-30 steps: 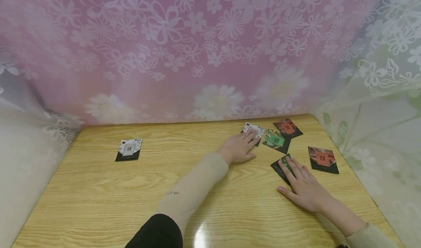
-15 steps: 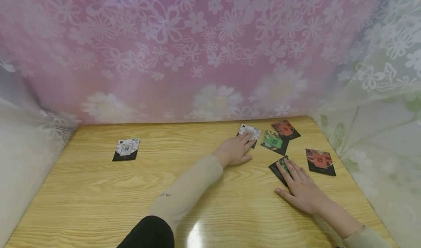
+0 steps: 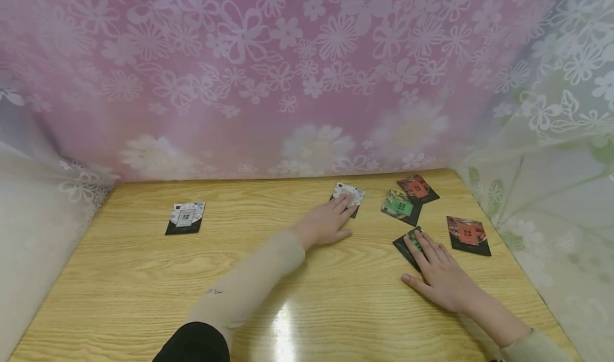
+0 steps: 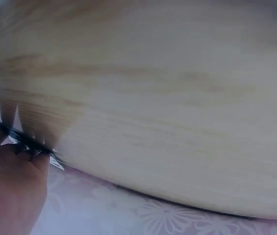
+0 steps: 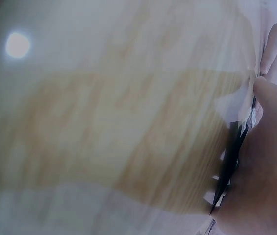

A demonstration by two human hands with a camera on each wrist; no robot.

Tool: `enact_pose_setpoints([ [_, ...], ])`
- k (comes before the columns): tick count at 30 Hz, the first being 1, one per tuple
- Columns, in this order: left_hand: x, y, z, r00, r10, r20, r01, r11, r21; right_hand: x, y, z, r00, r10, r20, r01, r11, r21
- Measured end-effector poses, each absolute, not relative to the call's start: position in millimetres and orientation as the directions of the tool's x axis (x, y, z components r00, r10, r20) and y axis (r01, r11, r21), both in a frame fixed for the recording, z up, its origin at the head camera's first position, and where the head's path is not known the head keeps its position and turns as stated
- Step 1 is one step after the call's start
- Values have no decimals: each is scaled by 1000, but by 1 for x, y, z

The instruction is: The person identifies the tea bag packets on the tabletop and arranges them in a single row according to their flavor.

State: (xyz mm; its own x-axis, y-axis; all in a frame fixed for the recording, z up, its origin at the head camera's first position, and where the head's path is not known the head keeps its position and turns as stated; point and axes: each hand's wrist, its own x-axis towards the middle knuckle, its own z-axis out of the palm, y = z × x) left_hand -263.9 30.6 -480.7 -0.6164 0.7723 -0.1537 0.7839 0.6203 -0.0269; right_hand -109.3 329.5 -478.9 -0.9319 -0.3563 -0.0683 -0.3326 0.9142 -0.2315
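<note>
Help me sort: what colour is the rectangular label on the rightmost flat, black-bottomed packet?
Red label, clearest in the head view.

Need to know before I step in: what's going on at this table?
A person's left hand rests on a white-and-black packet, and the right hand rests on a green-and-black packet. A second white packet lies alone toward the left of the table. Another green packet and two red packets lie on its right.

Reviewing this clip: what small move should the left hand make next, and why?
Probably slide the white-topped packet a little further left. The left hand rests on it, the packet sits further from the uncovered green packet than a second ago, and a similar-looking packet lies off to the left.
</note>
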Motion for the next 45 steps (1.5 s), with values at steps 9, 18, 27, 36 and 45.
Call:
enact_pose_setpoints([
  [9, -258, 6, -482, -652, 743, -154, 752, 659, -6, -109, 329, -478, -932, -356, -70, -332, 914, -231],
  [18, -254, -27, -478, -672, 724, -154, 727, 685, 47, -110, 328, -477, -931, -357, -72, -334, 916, -222],
  [27, -249, -65, -480, -695, 701, -158, 695, 712, 102, -109, 328, -476, -929, -362, -76, -337, 914, -227],
  [36, -241, -104, -483, -724, 678, -127, 667, 735, 125, -110, 327, -475, -930, -362, -70, -340, 915, -216],
  [45, -224, -141, -485, -757, 646, -103, 631, 763, 143, -109, 326, -473, -930, -362, -67, -342, 917, -208],
])
